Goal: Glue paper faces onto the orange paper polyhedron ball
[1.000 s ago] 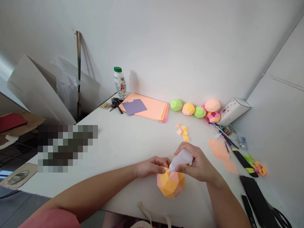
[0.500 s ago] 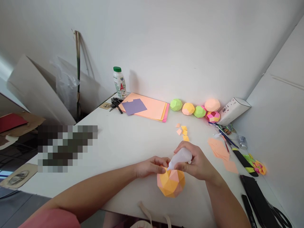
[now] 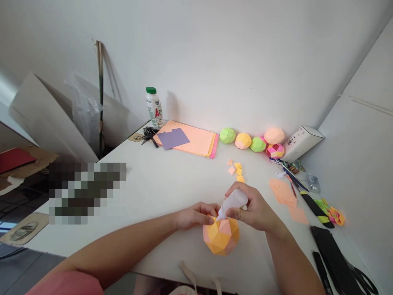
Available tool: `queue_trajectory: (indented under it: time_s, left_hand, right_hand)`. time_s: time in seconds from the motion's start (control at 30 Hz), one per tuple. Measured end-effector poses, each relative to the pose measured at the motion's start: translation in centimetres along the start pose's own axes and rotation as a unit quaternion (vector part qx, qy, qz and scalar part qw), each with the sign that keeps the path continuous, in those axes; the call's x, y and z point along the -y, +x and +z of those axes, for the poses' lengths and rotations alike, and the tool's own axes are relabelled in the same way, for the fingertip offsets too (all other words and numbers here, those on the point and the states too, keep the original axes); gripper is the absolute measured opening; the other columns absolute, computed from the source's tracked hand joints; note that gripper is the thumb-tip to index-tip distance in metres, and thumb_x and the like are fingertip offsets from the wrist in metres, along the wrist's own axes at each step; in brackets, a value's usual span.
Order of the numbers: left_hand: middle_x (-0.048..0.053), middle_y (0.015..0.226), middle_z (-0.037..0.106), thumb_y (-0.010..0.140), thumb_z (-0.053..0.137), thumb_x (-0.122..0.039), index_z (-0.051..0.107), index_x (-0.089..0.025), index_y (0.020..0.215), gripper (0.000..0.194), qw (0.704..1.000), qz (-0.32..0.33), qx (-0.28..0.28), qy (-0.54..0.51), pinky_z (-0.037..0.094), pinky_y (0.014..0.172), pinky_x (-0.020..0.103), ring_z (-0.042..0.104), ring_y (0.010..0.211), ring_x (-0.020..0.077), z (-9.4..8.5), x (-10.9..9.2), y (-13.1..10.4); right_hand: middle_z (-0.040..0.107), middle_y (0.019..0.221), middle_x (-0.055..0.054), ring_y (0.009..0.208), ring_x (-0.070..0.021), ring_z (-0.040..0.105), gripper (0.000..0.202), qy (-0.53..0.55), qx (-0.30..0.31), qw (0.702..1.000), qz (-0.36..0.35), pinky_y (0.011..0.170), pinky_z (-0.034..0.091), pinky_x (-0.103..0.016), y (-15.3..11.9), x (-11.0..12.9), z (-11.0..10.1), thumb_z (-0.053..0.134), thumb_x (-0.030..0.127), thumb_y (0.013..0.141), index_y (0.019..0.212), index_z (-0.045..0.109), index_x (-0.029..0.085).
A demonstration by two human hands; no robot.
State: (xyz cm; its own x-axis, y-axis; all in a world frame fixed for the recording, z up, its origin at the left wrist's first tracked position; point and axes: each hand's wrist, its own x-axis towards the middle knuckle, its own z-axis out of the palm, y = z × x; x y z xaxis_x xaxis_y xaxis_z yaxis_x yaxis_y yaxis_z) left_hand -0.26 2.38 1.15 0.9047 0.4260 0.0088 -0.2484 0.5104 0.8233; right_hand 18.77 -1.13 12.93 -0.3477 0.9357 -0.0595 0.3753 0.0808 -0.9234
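Note:
A faceted paper ball, orange with pale pink pieces, sits near the front of the white table. My left hand grips it at its upper left, thumb on top and fingers behind, partly hidden. In my right hand is a small translucent squeeze bottle, tilted so its nozzle points down at the top of the ball. The nozzle tip is at the ball's upper edge by my left thumb. Beyond my right hand lie several small orange paper pieces and pale pink paper pieces.
Coloured paper sheets lie at the back beside keys and a white bottle. Finished-looking paper balls line the wall. At right are peach paper cutouts, a cutter, a black case and scissors.
The squeeze bottle and my right hand have shifted very slightly. My left hand and the paper ball stay in place.

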Motion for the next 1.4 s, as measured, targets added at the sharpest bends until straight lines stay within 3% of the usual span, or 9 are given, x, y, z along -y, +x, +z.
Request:
queue_trajectory:
  time_s: [0.2,0.33,0.6,0.73,0.87,1.03,1.2,1.3,1.4]
  left_hand:
    - [0.004,0.096,0.059,0.071,0.073,-0.028,0.072,-0.017,0.076,0.012,1.0,0.001,0.0,-0.004,0.039,0.084,0.034,0.053,0.091,0.0204,0.1,-0.1,0.0]
    - [0.005,0.097,0.06,0.071,0.072,-0.028,0.071,-0.016,0.074,0.012,1.0,0.007,0.004,-0.01,0.039,0.084,0.033,0.053,0.091,0.0197,0.2,-0.2,0.1]
    - [0.007,0.1,0.059,0.068,0.075,-0.03,0.067,-0.015,0.067,0.017,1.0,0.009,0.008,-0.023,0.041,0.082,0.034,0.055,0.092,0.0212,0.2,0.1,0.2]
    - [0.007,0.102,0.058,0.069,0.073,-0.03,0.068,-0.015,0.069,0.016,1.0,0.003,0.011,-0.024,0.042,0.081,0.033,0.055,0.092,0.021,0.1,0.3,0.2]
    - [0.006,0.104,0.057,0.071,0.072,-0.026,0.068,-0.015,0.071,0.012,1.0,-0.004,0.02,-0.021,0.041,0.083,0.033,0.055,0.095,0.0211,-0.2,0.5,0.1]
    - [0.006,0.102,0.056,0.07,0.073,-0.027,0.067,-0.015,0.069,0.013,1.0,-0.005,0.024,-0.006,0.041,0.082,0.033,0.054,0.094,0.0212,-0.4,0.5,0.1]
    - [0.005,0.1,0.053,0.068,0.074,-0.031,0.064,-0.015,0.066,0.019,1.0,0.004,0.026,0.017,0.041,0.085,0.034,0.052,0.095,0.022,0.2,0.3,-0.1]
    - [0.004,0.102,0.05,0.068,0.074,-0.033,0.063,-0.015,0.067,0.021,0.999,0.005,0.027,0.036,0.041,0.085,0.033,0.051,0.094,0.0202,0.6,0.2,-0.3]
    - [0.004,0.104,0.049,0.069,0.073,-0.036,0.063,-0.016,0.069,0.022,0.998,0.0,0.031,0.053,0.041,0.086,0.033,0.051,0.094,0.0199,0.7,0.1,-0.4]
  right_hand:
    - [0.051,0.067,0.003,0.059,-0.0111,0.044,0.033,0.008,0.004,1.0,0.0,0.05,0.035,-0.022,-0.1,0.0,0.1,0.077,0.036,0.066,0.085,0.055,0.02]
    - [0.053,0.067,0.003,0.057,-0.0109,0.046,0.033,0.031,-0.054,0.998,0.013,0.05,0.037,-0.023,0.1,-0.1,-0.4,0.077,0.038,0.067,0.085,0.057,0.02]
    - [0.061,0.071,0.0,0.067,-0.0184,0.063,0.035,0.194,-0.167,0.964,0.065,0.065,0.051,-0.037,0.6,-4.0,-5.9,0.074,0.044,0.068,0.082,0.05,0.022]
    - [0.052,0.07,0.002,0.069,-0.0193,0.062,0.039,-0.008,-0.334,0.939,0.088,0.067,0.051,-0.039,-0.8,-8.8,-6.3,0.059,0.051,0.072,0.064,0.034,0.023]
    - [0.045,0.071,0.0,0.073,-0.0198,0.053,0.032,-0.126,-0.392,0.906,0.102,0.071,0.046,-0.037,-1.9,-12.3,-5.2,0.062,0.037,0.064,0.057,0.034,0.023]
    - [0.047,0.074,-0.003,0.073,-0.0224,0.05,0.017,-0.222,-0.372,0.897,0.086,0.076,0.042,-0.04,-2.1,-12.4,-4.0,0.061,0.025,0.062,0.055,0.046,0.022]
    - [0.058,0.102,-0.011,0.103,-0.027,0.051,0.014,-0.208,-0.353,0.912,-0.02,0.092,0.038,-0.042,-2.7,-8.6,-1.1,0.059,0.033,0.077,0.071,0.055,0.021]
    - [0.063,0.085,-0.006,0.084,-0.0197,0.059,0.021,-0.01,-0.148,0.989,0.014,0.077,0.045,-0.033,-3.3,-6.6,1.3,0.053,0.038,0.086,0.077,0.058,0.02]
    - [0.06,0.072,-0.001,0.067,-0.0133,0.055,0.026,0.12,-0.027,0.986,0.115,0.061,0.041,-0.025,-3.7,-6.3,2.9,0.061,0.042,0.082,0.077,0.06,0.016]
